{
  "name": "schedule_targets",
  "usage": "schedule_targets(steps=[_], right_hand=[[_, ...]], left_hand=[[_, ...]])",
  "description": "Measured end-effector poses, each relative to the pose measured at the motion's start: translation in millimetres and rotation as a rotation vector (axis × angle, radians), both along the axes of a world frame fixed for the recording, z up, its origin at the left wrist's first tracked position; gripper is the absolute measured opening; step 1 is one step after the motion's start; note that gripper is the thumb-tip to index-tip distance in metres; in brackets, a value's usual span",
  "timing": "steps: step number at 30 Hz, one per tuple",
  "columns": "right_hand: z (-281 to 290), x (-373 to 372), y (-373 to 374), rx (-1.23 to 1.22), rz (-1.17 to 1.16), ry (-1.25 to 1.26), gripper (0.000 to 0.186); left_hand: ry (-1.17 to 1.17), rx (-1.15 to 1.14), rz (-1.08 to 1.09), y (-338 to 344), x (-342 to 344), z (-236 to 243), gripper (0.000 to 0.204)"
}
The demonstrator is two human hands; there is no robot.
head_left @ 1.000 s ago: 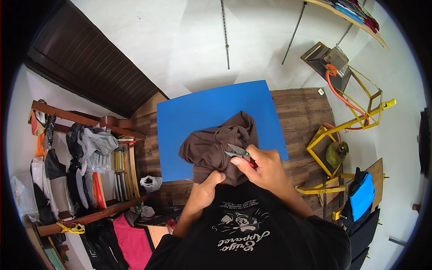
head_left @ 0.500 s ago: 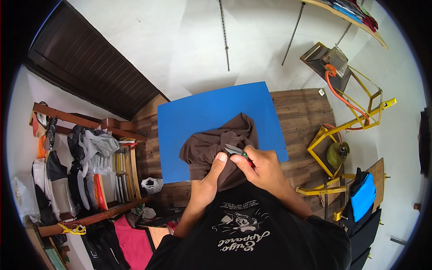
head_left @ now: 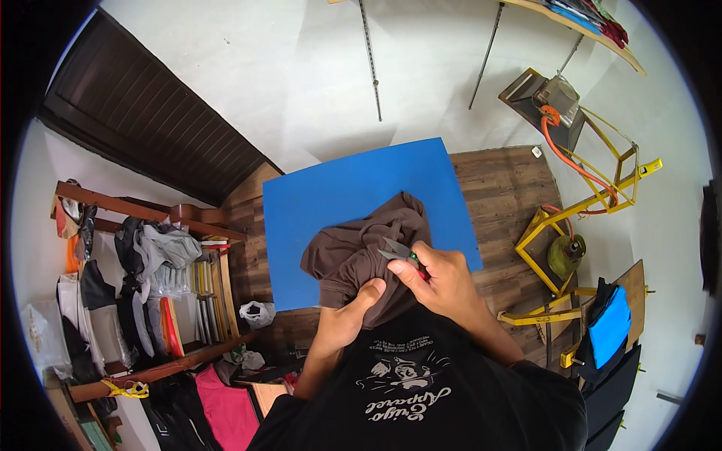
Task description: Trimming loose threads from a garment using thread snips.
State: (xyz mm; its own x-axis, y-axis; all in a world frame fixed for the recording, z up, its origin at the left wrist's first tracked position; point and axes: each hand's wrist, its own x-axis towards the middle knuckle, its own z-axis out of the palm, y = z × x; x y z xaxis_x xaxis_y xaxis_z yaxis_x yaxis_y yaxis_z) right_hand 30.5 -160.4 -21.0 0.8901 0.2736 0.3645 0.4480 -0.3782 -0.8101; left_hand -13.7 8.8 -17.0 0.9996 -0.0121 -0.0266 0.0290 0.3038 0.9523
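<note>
A brown garment (head_left: pixel 353 244) lies bunched on the blue tabletop (head_left: pixel 323 192), its near part drawn up toward my body. My left hand (head_left: pixel 350 312) grips the near left part of the cloth, thumb on top and fingers hidden beneath the folds. In my right hand (head_left: pixel 440 278) are small thread snips (head_left: pixel 397 251) with grey blades and a bit of green and red at the handle. The blades point left and lie over the garment, their tips a little apart. Whether a thread sits between them is too small to tell.
Left of the table stands a wooden rack (head_left: pixel 128 199) packed with clothes and rolls. A white plastic bag (head_left: pixel 256 313) lies on the floor beside it. On the right are a yellow metal frame (head_left: pixel 538 240), a green gas cylinder (head_left: pixel 565 255) and folded blue cloth (head_left: pixel 609 319).
The snips' blades have spread apart. My left thumb has moved from near the blades slightly down and right, and the cloth's folds have shifted.
</note>
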Motion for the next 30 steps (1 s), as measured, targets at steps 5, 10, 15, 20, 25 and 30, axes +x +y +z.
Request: schedule_targets(steps=[5, 10, 15, 20, 25, 30], right_hand=[[2.6, -1.1, 0.9, 0.01, -0.017, 0.016, 0.04], [4.5, -1.8, 2.5, 0.028, -0.007, -0.011, 0.039], [6.3, -4.2, 6.6, 0.051, 0.0, -0.032, 0.039], [8.9, -5.3, 7.1, 0.036, -0.026, 0.001, 0.04], [11.4, -6.1, 7.0, 0.057, -0.008, 0.009, 0.041], [12.8, -7.5, 7.5, 0.058, 0.013, -0.008, 0.04]], left_hand=[[0.109, -0.246, -0.061, 5.4, -1.4, 1.4, 0.045], [0.181, -0.344, -0.087, 7.3, -3.1, -0.5, 0.07], [0.161, -0.447, -0.164, 12.1, -4.1, -6.8, 0.068], [0.146, -0.508, -0.2, 17.8, -9.2, -12.7, 0.065], [0.158, -0.512, -0.23, 23.1, -11.6, -15.5, 0.068], [0.153, -0.516, -0.203, 18.4, -13.8, -12.9, 0.056]])
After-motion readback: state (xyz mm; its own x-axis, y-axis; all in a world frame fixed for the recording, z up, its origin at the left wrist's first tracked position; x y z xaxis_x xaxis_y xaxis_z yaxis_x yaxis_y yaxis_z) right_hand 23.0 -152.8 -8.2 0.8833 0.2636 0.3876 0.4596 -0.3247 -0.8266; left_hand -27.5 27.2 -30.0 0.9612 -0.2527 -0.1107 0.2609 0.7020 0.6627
